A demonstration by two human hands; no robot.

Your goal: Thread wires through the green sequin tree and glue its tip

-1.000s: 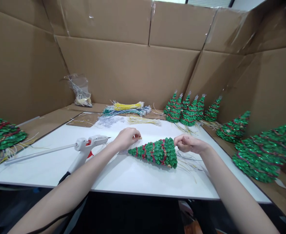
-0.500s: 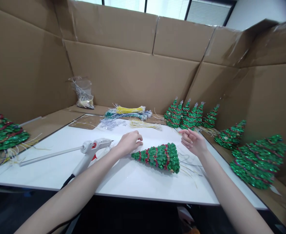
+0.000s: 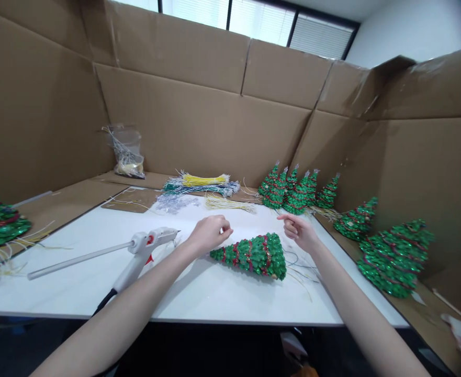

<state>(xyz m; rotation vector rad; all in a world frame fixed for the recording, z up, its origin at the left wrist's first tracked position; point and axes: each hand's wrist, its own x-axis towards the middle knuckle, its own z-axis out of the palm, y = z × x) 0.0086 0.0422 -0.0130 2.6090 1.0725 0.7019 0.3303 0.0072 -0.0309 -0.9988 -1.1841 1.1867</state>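
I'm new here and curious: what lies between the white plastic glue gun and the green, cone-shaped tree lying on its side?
In the head view, the person's left hand and forearm come between the glue gun and the tree.

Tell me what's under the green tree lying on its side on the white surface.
The white surface shows all around the tree. Thin wires lie by its wide end; whatever its body covers underneath can't be seen.
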